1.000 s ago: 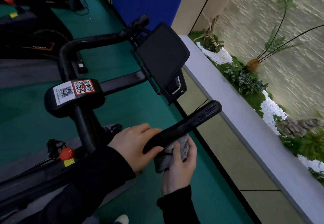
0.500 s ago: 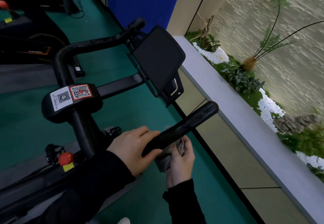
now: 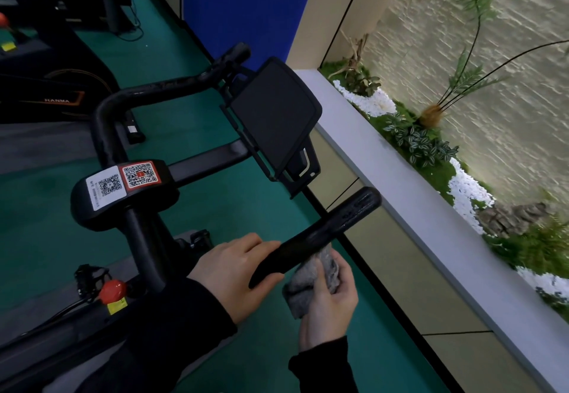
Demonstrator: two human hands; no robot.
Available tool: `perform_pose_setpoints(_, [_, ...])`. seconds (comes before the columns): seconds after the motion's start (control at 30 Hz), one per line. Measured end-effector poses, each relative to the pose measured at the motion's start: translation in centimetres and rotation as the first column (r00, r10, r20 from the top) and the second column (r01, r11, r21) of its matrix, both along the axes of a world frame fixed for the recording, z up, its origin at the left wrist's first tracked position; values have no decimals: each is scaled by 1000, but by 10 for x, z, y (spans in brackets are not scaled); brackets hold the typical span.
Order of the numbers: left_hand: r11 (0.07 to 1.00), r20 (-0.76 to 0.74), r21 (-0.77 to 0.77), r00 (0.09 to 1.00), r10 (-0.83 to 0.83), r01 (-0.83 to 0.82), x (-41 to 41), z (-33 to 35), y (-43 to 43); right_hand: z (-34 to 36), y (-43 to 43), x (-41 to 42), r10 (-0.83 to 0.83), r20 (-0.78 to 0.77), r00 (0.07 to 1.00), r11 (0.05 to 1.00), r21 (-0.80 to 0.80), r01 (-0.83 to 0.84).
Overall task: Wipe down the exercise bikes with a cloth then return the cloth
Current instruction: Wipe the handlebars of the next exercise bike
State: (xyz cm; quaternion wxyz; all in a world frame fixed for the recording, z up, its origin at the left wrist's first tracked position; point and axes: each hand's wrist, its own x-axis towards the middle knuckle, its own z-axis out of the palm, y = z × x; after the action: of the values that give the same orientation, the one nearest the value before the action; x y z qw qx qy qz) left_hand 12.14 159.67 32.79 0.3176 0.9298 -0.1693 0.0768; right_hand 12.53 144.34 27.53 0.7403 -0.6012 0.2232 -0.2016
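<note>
From my feed, the grey cloth (image 3: 311, 278) is bunched in the right hand (image 3: 328, 303), pressed up against the underside of the exercise bike's near handlebar grip (image 3: 320, 234). That hand is curled closed around the cloth, thumb across the front of it; I can't tell exactly how much of the fabric touches the bar, since the bar hides the contact. The left hand (image 3: 234, 272) lies over the lower end of the same grip, fingers draped over the top and thumb tucked beneath it, closed loosely around the bar. Both wrists end in black sleeves.

Further up the bike, a dark blank console screen (image 3: 274, 115) is mounted between the two handlebar arms, and the far handlebar (image 3: 172, 88) curves away to the left. The stem cap carries two QR-code stickers (image 3: 124, 182), one white, one red-bordered. Below it, a red knob (image 3: 112, 291) sits on the frame with a yellow tag just under it.

The floor (image 3: 40, 208) is green, with a grey mat under the bike. Another black machine marked HANMA (image 3: 58, 100) stands at the upper left. To the right runs a pale grey ledge (image 3: 397, 177), and behind it a planter bed with white pebbles (image 3: 468, 189), ferns and small leafy plants against a rough stone wall. A blue panel (image 3: 246, 8) stands at the far end.
</note>
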Motion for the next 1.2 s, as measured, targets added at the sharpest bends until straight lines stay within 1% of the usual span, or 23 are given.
perform_pose_setpoints(0.1, [1000,-25,-30,1000,-5,5,1,-1,0,17,-7,10,-85,83,993,994,-66,91])
perform_pose_setpoints(0.2, [998,-33,-60,999,-7,5,1,-2,0,32,-7,17,-111,163,980,967,-211,145])
perform_pose_setpoints(0.3, [999,-38,-29,999,-14,13,1,0,0,31,4,10,-117,195,974,884,-427,191])
perform_pose_setpoints(0.37, [1000,-25,-13,1000,-15,15,0,2,1,28,9,5,-103,221,970,830,-518,206])
perform_pose_setpoints(0.5, [1000,-29,-23,999,-16,15,1,2,1,38,5,15,-150,257,955,773,-572,275])
perform_pose_setpoints(0.6, [999,-35,-27,999,-19,19,0,1,2,49,0,26,-183,295,938,743,-583,329])
perform_pose_setpoints(0.67, [999,-44,-29,999,-19,17,0,1,2,52,1,29,-185,314,931,727,-593,345])
perform_pose_setpoints(0.73, [1000,-45,-27,999,-17,16,1,1,2,49,5,25,-150,323,934,701,-632,331])
perform_pose_setpoints(0.87, [1000,-53,-14,998,-18,17,1,0,2,44,8,17,-25,337,941,572,-768,290])
perform_pose_setpoints(1.0, [999,-61,-37,998,-12,10,2,-2,1,62,-9,34,-39,324,945,489,-818,301])
perform_pose_setpoints(1.03, [999,-62,-43,998,-12,9,2,-3,1,68,-13,39,-34,334,942,455,-834,312])
perform_pose_setpoints(1.07, [999,-66,-48,998,-14,11,2,-3,2,73,-16,43,-3,338,941,397,-863,312])
perform_pose_setpoints(1.1, [999,-74,-51,997,-19,15,2,-4,2,77,-18,45,61,323,944,317,-904,288])
perform_pose_setpoints(1.13, [998,-81,-55,996,-23,19,3,-5,2,80,-21,46,153,278,948,216,-946,243])
perform_pose_setpoints(1.2, [997,-85,-70,996,-30,24,3,-8,3,86,-27,46,330,119,937,-27,-990,135])
